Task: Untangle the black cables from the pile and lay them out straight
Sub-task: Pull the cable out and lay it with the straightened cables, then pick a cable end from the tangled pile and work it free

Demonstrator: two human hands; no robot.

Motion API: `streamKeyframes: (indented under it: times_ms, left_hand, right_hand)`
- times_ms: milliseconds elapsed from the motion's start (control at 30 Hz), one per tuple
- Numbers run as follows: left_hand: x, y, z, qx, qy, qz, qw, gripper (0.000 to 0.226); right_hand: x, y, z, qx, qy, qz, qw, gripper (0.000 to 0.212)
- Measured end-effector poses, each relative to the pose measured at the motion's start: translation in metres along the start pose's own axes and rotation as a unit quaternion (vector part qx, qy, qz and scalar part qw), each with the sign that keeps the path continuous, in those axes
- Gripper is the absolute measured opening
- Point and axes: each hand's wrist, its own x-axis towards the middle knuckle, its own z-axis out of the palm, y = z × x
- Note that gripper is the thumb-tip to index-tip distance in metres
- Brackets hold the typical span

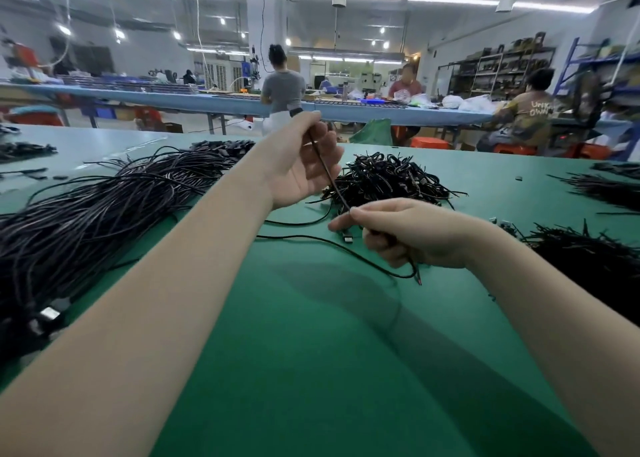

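One black cable (329, 176) is stretched taut in the air between two hands, above the green table (311, 335) — the step in hand looks like straightening a single cable freed from the tangled pile (384, 177) just behind. The left hand (304, 165) is raised, fingers curled round the cable's upper end; the right hand (408, 235) pinches it lower down between thumb and forefinger, its tail trailing loose past the palm. Next, probably, it needs carrying to the laid-out bundle (104, 207) on the left and setting down parallel — without snagging the loose cables (311, 238) lying beneath. No containers are clearly visible on this table; cables lie directly on it
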Motion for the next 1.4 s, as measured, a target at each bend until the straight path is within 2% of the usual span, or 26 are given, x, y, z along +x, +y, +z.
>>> streamKeyframes:
  times_ms: [100, 200, 267, 333, 400, 467, 533, 600, 667, 700, 767, 833, 900, 967, 1033, 1133, 1200, 1267, 1333, 1400]
  left_hand:
    - [-0.01, 0.015, -0.004, -0.003, -0.099, -0.027, 0.995, 0.041]
    - [-0.02, 0.02, -0.01, 0.039, -0.273, -0.068, 0.959, 0.038]
    - [-0.024, 0.015, -0.01, 0.168, -0.316, -0.108, 0.927, 0.033]
    - [-0.021, 0.007, -0.007, 0.328, -0.282, -0.162, 0.887, 0.043]
    - [-0.015, -0.001, -0.004, 0.404, -0.2, -0.165, 0.878, 0.051]
    - [-0.008, -0.006, -0.001, 0.373, -0.102, -0.097, 0.917, 0.048]
    - [-0.003, -0.002, 0.0, 0.241, -0.044, -0.009, 0.969, 0.047]
    - [-0.003, 0.01, -0.001, 0.074, -0.068, 0.04, 0.994, 0.05]
    - [-0.012, 0.022, -0.003, -0.025, -0.14, 0.058, 0.988, 0.047]
    - [-0.017, 0.028, -0.005, -0.038, -0.174, 0.059, 0.982, 0.044]
    - [-0.027, 0.036, -0.011, 0.009, -0.235, 0.041, 0.971, 0.038]
    - [-0.033, 0.038, -0.017, 0.15, -0.286, -0.009, 0.946, 0.033]
    - [-0.031, 0.03, -0.015, 0.317, -0.263, -0.077, 0.908, 0.039]
    - [-0.022, 0.018, -0.007, 0.378, -0.186, -0.103, 0.901, 0.048]
    - [-0.015, 0.009, 0.002, 0.336, -0.12, -0.059, 0.932, 0.046]
    - [-0.011, 0.01, 0.007, 0.165, -0.079, 0.029, 0.983, 0.044]
    - [-0.011, 0.017, 0.009, 0.046, -0.097, 0.066, 0.992, 0.045]
    - [-0.016, 0.024, 0.007, -0.022, -0.145, 0.078, 0.986, 0.042]
    - [-0.02, 0.031, 0.002, -0.008, -0.182, 0.077, 0.98, 0.04]
    - [-0.022, 0.033, -0.005, 0.095, -0.212, 0.061, 0.971, 0.039]
  right_hand:
    - [0.0, 0.01, 0.004, -0.008, -0.037, 0.037, 0.999, 0.036]
    - [-0.005, 0.008, -0.002, 0.006, 0.043, 0.011, 0.999, 0.039]
    - [-0.009, -0.001, -0.009, 0.001, 0.097, -0.028, 0.995, 0.044]
    - [-0.013, -0.014, -0.014, 0.028, 0.136, -0.058, 0.989, 0.042]
    - [-0.015, -0.027, -0.013, 0.071, 0.161, -0.086, 0.981, 0.037]
    - [-0.015, -0.034, -0.008, 0.1, 0.134, -0.121, 0.979, 0.034]
    - [-0.012, -0.033, 0.003, 0.11, 0.069, -0.137, 0.982, 0.031]
    - [-0.004, -0.025, 0.017, 0.101, 0.015, -0.11, 0.989, 0.031]
    - [0.002, -0.011, 0.029, 0.065, -0.012, -0.056, 0.996, 0.033]
    - [0.005, -0.004, 0.032, 0.038, -0.011, -0.031, 0.999, 0.034]
    - [0.006, 0.003, 0.029, -0.001, 0.046, -0.001, 0.999, 0.037]
    - [0.004, -0.001, 0.017, -0.016, 0.165, -0.008, 0.986, 0.04]
    - [-0.002, -0.012, 0.003, 0.023, 0.254, -0.042, 0.966, 0.039]
    - [-0.007, -0.025, -0.005, 0.079, 0.266, -0.1, 0.955, 0.036]
    - [-0.009, -0.033, -0.001, 0.111, 0.214, -0.15, 0.959, 0.032]
    - [-0.001, -0.026, 0.018, 0.127, 0.089, -0.16, 0.975, 0.03]
    - [0.006, -0.013, 0.029, 0.108, 0.021, -0.121, 0.987, 0.031]
    - [0.011, 0.003, 0.034, 0.059, -0.016, -0.065, 0.996, 0.032]
    - [0.013, 0.013, 0.03, -0.027, 0.031, 0.002, 0.999, 0.037]
    - [0.011, 0.015, 0.018, -0.094, 0.152, 0.042, 0.983, 0.042]
